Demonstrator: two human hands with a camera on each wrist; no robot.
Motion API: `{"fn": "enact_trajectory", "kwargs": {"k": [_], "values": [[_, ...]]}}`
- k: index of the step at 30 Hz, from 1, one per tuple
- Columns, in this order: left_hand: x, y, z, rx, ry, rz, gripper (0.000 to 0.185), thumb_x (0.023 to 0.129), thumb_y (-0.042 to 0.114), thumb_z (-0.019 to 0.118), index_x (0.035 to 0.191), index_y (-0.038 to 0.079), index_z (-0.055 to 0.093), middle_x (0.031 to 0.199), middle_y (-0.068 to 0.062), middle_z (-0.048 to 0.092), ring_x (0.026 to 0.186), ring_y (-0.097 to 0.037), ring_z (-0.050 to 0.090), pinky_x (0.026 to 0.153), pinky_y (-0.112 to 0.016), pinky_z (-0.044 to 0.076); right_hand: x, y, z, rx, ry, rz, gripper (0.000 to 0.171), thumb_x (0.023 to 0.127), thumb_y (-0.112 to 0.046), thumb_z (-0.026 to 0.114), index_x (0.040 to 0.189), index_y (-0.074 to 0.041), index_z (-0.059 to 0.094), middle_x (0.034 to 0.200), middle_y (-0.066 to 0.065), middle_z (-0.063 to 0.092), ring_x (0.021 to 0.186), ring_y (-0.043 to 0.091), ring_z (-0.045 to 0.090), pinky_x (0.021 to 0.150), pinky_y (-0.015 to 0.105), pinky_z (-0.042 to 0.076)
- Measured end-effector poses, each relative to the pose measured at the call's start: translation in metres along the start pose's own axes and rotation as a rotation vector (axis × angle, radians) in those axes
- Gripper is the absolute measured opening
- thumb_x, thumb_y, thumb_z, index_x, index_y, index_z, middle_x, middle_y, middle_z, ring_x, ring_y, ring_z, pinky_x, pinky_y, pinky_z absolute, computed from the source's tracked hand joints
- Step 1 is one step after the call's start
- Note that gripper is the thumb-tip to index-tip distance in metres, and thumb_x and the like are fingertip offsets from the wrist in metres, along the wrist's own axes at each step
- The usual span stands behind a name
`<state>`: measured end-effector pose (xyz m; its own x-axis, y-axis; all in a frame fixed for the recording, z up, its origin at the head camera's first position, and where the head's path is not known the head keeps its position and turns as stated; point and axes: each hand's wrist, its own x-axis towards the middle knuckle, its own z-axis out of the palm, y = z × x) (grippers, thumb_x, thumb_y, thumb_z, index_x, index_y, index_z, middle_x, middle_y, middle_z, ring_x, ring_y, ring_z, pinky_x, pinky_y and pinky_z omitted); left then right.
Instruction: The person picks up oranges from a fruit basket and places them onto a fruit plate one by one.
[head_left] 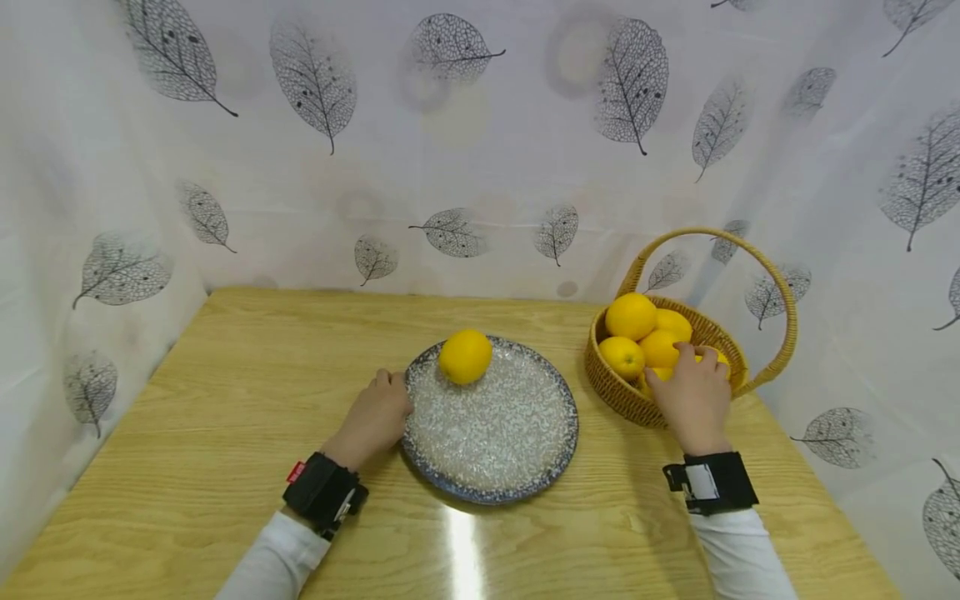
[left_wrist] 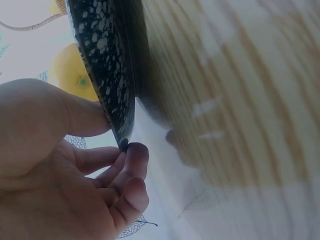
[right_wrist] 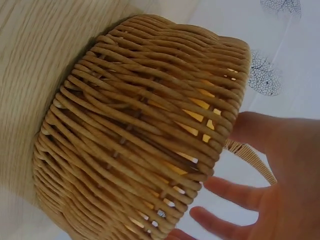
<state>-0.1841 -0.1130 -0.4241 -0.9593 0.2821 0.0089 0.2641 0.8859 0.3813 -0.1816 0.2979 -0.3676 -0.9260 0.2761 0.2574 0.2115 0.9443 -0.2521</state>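
A speckled grey plate (head_left: 491, 450) with a dark rim lies in the middle of the wooden table. One yellow citrus fruit (head_left: 465, 356) sits near its far edge. My left hand (head_left: 388, 393) holds the plate's left rim. In the left wrist view the left hand (left_wrist: 120, 140) pinches the rim (left_wrist: 107, 65), thumb on top and fingers curled under. A wicker basket (head_left: 622, 396) with a hoop handle stands to the right and holds several yellow fruits (head_left: 631, 316). My right hand (head_left: 693, 371) reaches over its near rim above the fruits. The right wrist view shows its fingers (right_wrist: 235, 192) spread and gripping nothing.
The wooden table (head_left: 225, 433) is enclosed on three sides by a white cloth printed with leaves (head_left: 450, 167). The basket stands close to the right cloth wall. Bare table lies to the left of the plate and along the near edge.
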Motion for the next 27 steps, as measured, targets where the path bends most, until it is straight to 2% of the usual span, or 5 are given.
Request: {"fn": "enact_trajectory", "kwargs": {"k": [8,13,19,22,27], "values": [[-0.001,0.001,-0.001,-0.018,-0.007,-0.006,0.038,0.098,0.005,0.061,0.126,-0.020,0.054,0.106,-0.026,0.053,0.089,-0.031,0.056,0.081,-0.047,0.053,-0.003,0.009,0.000,-0.034,-0.134,0.097,0.070,0.096,-0.041,0.063,0.135,0.016,0.048,0.132,0.048,0.039,0.115,0.067,0.043,0.079,0.071,0.049],[0.003,-0.001,0.001,-0.096,-0.031,-0.017,0.041,0.098,0.001,0.059,0.130,-0.023,0.050,0.114,-0.031,0.051,0.096,-0.032,0.056,0.089,-0.048,0.054,-0.002,0.011,0.001,-0.030,-0.208,0.091,0.076,0.095,-0.049,0.063,0.134,0.015,0.046,0.122,0.046,0.044,0.111,0.066,0.049,0.074,0.072,0.051],[0.007,-0.002,0.004,-0.170,-0.047,-0.039,0.055,0.099,-0.003,0.056,0.145,-0.022,0.035,0.130,-0.039,0.045,0.113,-0.043,0.059,0.098,-0.050,0.054,0.002,0.011,0.002,-0.020,-0.262,0.090,0.080,0.095,-0.051,0.062,0.138,0.014,0.043,0.122,0.046,0.046,0.108,0.065,0.052,0.074,0.070,0.051],[0.008,-0.003,0.005,-0.181,-0.045,-0.027,0.056,0.099,-0.004,0.055,0.148,-0.021,0.033,0.134,-0.040,0.044,0.120,-0.046,0.057,0.102,-0.051,0.052,0.005,0.012,0.002,-0.023,-0.288,0.077,0.084,0.094,-0.053,0.062,0.139,0.014,0.042,0.120,0.046,0.048,0.105,0.063,0.055,0.072,0.067,0.052],[0.006,-0.005,0.004,-0.158,-0.026,0.015,0.056,0.099,-0.002,0.057,0.147,-0.021,0.034,0.134,-0.041,0.047,0.123,-0.047,0.057,0.102,-0.052,0.052,0.010,0.015,0.001,-0.032,-0.357,0.072,0.090,0.093,-0.056,0.062,0.143,0.014,0.037,0.124,0.046,0.047,0.108,0.062,0.056,0.075,0.066,0.051]]}}
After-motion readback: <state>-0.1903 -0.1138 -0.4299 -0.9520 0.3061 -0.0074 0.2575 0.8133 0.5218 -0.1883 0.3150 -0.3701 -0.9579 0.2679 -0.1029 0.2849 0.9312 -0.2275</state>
